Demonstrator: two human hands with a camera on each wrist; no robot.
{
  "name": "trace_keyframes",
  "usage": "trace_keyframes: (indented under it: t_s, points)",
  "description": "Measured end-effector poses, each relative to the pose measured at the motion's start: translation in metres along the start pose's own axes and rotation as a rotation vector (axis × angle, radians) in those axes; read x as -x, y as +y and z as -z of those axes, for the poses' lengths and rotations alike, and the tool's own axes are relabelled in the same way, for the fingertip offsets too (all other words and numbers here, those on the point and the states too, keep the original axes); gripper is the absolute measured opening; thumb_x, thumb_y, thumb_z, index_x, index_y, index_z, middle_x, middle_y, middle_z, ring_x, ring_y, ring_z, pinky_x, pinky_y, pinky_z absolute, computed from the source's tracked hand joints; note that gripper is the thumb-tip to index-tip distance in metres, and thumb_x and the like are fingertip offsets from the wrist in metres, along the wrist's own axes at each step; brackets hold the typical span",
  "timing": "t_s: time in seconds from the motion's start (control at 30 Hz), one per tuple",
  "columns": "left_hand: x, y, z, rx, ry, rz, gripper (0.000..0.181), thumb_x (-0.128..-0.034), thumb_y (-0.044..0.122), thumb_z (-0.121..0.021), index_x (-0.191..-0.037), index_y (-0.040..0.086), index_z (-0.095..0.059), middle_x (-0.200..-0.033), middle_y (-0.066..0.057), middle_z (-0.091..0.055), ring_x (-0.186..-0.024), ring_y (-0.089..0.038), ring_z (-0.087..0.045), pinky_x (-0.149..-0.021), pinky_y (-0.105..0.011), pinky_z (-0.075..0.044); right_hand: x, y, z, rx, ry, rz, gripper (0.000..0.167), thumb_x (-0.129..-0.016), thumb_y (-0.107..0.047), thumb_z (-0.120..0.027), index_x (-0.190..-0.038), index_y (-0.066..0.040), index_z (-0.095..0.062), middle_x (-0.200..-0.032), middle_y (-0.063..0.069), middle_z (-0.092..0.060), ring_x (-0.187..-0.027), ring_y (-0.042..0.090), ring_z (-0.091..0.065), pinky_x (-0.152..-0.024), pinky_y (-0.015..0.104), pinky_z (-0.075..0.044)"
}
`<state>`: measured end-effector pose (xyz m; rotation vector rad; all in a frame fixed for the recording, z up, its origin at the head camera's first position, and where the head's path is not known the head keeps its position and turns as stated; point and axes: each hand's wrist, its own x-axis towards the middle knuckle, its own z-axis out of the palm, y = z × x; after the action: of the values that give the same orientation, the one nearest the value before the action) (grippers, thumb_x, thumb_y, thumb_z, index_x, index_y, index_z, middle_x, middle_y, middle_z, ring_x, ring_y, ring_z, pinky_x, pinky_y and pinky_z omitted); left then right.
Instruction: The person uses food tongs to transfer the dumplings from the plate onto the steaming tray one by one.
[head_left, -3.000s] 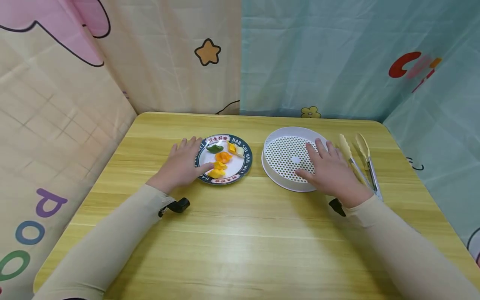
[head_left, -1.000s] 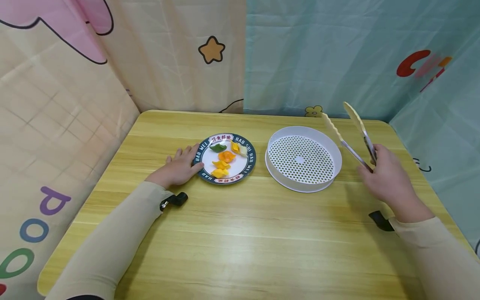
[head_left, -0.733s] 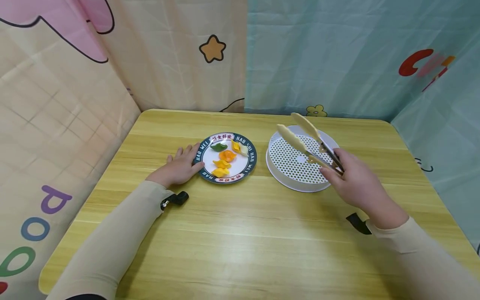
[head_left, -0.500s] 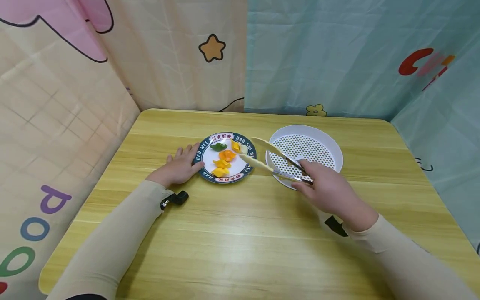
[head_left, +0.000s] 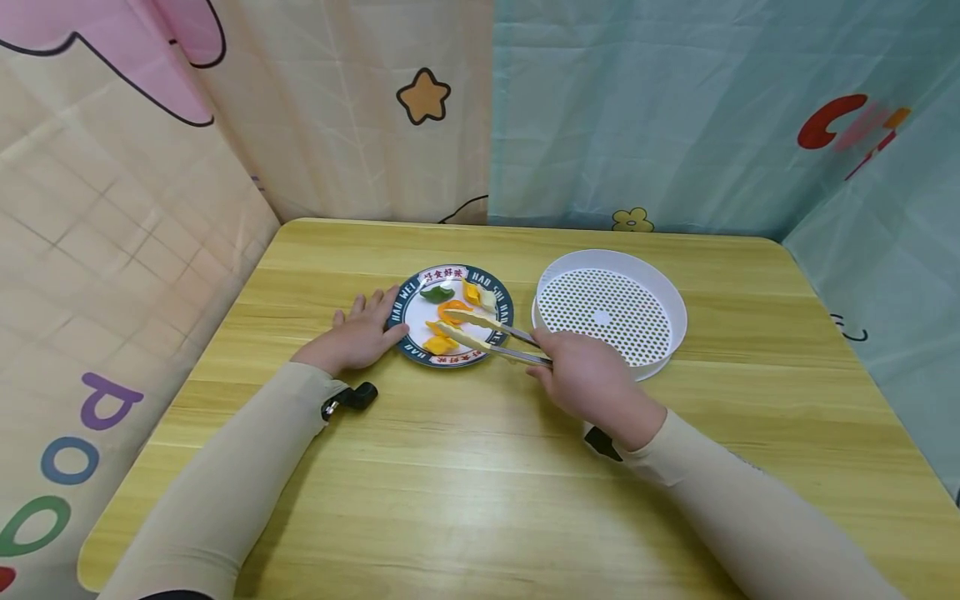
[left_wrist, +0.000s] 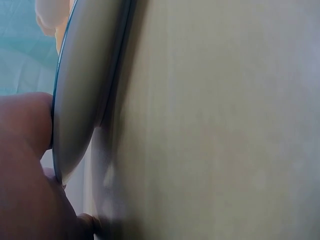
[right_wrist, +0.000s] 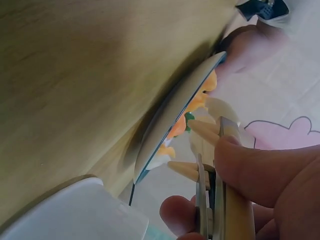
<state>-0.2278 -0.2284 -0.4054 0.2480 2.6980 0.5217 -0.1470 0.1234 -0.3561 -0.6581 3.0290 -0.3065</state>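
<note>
On the table (head_left: 465, 483) I see the white perforated tray (head_left: 600, 292), near it the patterned plate (head_left: 417, 319), its left rim touched by the left hand (head_left: 356, 336) with fingers extended, and the right hand (head_left: 588, 375) gripping the tongs (head_left: 474, 317). Their parted tips overlie the orange piece (head_left: 453, 305) and a yellow neighbour on the plate; contact I cannot tell. Closing off-centre, I judge, could drag both pieces or squeeze one loose.

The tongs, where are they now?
In the head view, the tongs are near the middle, held in the right hand, with their tips over the plate, left of the white sieve.
</note>
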Motion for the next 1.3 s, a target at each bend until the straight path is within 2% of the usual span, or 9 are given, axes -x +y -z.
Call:
trace_keyframes:
  t_s: [0.13, 0.37, 0.73, 0.97, 1.07, 1.23, 1.3]
  points:
    - [-0.001, -0.001, -0.001, 0.000, -0.003, 0.005, 0.085, -0.1085, 0.062, -0.035, -0.170, 0.024, 0.010, -0.178, -0.020, 0.004, -0.161, -0.053, 0.010, -0.122, -0.077, 0.008, -0.004, -0.001, -0.002, 0.012, -0.031, -0.022, 0.026, -0.098, -0.037, -0.075, -0.109, -0.016, -0.063, -0.080, 0.000, -0.062, -0.069, 0.019, -0.057, -0.056, 0.034, -0.047]
    - [-0.002, -0.002, -0.001, -0.005, -0.002, 0.003, 0.085, -0.1087, 0.062, -0.034, -0.170, 0.024, 0.010, -0.178, -0.020, 0.004, -0.160, -0.054, 0.010, -0.122, -0.078, 0.008, -0.009, -0.002, -0.004, 0.007, -0.065, -0.040, 0.021, -0.100, -0.036, -0.072, -0.102, -0.018, -0.062, -0.080, 0.000, -0.061, -0.069, 0.019, -0.056, -0.055, 0.032, -0.045]
    - [-0.002, -0.003, -0.003, -0.008, 0.000, 0.006, 0.084, -0.1089, 0.063, -0.033, -0.170, 0.025, 0.011, -0.178, -0.020, 0.005, -0.160, -0.054, 0.010, -0.122, -0.077, 0.009, -0.009, -0.002, -0.006, 0.029, -0.044, -0.022, 0.019, -0.100, -0.034, -0.074, -0.102, -0.019, -0.063, -0.080, -0.001, -0.063, -0.069, 0.018, -0.056, -0.054, 0.031, -0.045]
    - [-0.001, -0.001, -0.002, 0.003, -0.003, 0.001, 0.085, -0.1083, 0.063, -0.033, -0.170, 0.024, 0.011, -0.178, -0.020, 0.005, -0.160, -0.054, 0.010, -0.122, -0.077, 0.008, -0.006, 0.000, -0.007, 0.032, 0.013, 0.008, 0.019, -0.099, -0.034, -0.074, -0.102, -0.019, -0.063, -0.081, -0.002, -0.064, -0.068, 0.017, -0.057, -0.054, 0.032, -0.046]
    - [0.000, 0.000, -0.002, 0.010, 0.000, 0.005, 0.086, -0.1080, 0.064, -0.034, -0.170, 0.024, 0.009, -0.178, -0.020, 0.005, -0.160, -0.054, 0.010, -0.122, -0.077, 0.009, -0.004, 0.001, -0.006, 0.023, 0.030, 0.006, 0.020, -0.099, -0.034, -0.075, -0.107, -0.018, -0.065, -0.083, -0.002, -0.066, -0.068, 0.018, -0.058, -0.054, 0.033, -0.047]
    - [0.001, 0.001, 0.000, 0.019, 0.000, 0.002, 0.085, -0.1082, 0.063, -0.035, -0.170, 0.024, 0.009, -0.178, -0.020, 0.005, -0.160, -0.054, 0.011, -0.122, -0.077, 0.009, 0.000, 0.004, -0.002, -0.022, 0.050, -0.013, 0.038, -0.099, -0.034, -0.075, -0.131, -0.016, -0.070, -0.095, 0.000, -0.074, -0.074, 0.019, -0.063, -0.060, 0.036, -0.052]
    - [0.001, 0.001, 0.000, 0.019, -0.002, 0.002, 0.086, -0.1081, 0.063, -0.034, -0.170, 0.024, 0.009, -0.178, -0.020, 0.005, -0.160, -0.054, 0.011, -0.122, -0.077, 0.010, 0.003, 0.006, 0.000, -0.040, 0.073, -0.015, 0.039, -0.099, -0.033, -0.075, -0.133, -0.015, -0.070, -0.095, 0.000, -0.074, -0.075, 0.019, -0.063, -0.062, 0.037, -0.053]
